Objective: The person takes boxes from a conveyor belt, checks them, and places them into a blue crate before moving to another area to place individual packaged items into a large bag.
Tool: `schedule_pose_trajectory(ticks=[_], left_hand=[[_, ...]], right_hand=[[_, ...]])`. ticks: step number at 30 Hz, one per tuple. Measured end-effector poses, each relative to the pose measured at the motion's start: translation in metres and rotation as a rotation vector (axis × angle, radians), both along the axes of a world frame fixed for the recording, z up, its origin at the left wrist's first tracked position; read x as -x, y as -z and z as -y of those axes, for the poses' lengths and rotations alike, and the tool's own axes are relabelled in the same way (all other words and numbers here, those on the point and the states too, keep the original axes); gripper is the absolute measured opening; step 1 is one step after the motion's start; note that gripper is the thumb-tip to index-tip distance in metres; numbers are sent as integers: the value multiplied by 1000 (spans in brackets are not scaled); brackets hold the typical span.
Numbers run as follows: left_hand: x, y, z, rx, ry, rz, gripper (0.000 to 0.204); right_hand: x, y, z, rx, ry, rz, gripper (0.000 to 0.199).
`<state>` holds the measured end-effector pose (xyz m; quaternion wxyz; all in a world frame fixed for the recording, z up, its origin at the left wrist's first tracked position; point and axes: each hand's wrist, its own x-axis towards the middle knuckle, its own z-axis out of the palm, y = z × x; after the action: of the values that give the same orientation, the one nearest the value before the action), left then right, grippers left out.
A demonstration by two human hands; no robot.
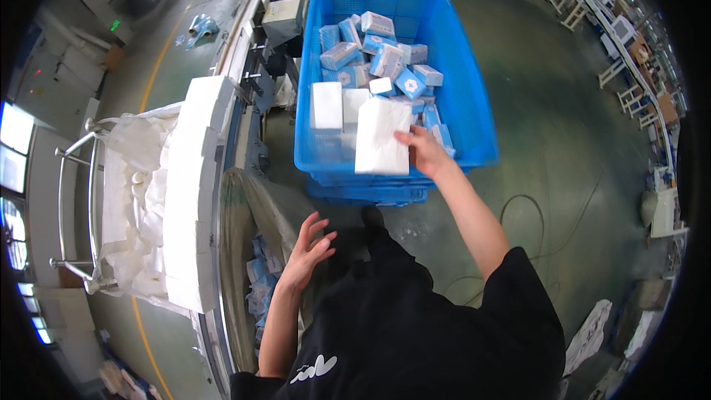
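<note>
My right hand (427,150) grips the right side of a white stack of folded tissues (382,141), thumb on top, over the near part of a blue plastic crate (474,122). Inside the crate lie several blue-and-white packs (386,61) in a loose heap. Two more white blocks (326,106) stand at its near left, beside the held stack. My left hand (309,250) hangs in the air below the crate, fingers apart and nothing in them. Left of it, a long row of white tissue stacks (194,200) lines the edge of the machine.
A metal-framed cart (95,211) with a white liner stands at the left. Below the machine, a clear plastic bag (255,215) hangs near blue-and-white wrappers (261,281). A hose (541,215) curls over the green floor on the right. Workbenches (629,44) run along the far right.
</note>
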<state>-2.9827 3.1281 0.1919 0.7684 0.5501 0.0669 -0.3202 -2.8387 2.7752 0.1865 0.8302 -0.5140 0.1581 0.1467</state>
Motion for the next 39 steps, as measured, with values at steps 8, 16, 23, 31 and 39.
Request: schedule_pose_trajectory(ticks=[8, 16, 23, 31, 39], left_hand=[[15, 27, -14, -156, -369, -273, 63], [1, 26, 28, -160, -475, -339, 62], [-28, 24, 48, -187, -434, -346, 62], [-51, 12, 58, -225, -392, -337, 62], [-40, 14, 59, -216, -439, -369, 65]], right_hand=[[-180, 120, 19, 144, -102, -196, 45], [-212, 152, -2, 718, -369, 19, 49], [-224, 167, 17, 785, -441, 28, 60], [-254, 173, 66, 600, -450, -139, 68], [-254, 274, 144, 1108, -467, -112, 43]])
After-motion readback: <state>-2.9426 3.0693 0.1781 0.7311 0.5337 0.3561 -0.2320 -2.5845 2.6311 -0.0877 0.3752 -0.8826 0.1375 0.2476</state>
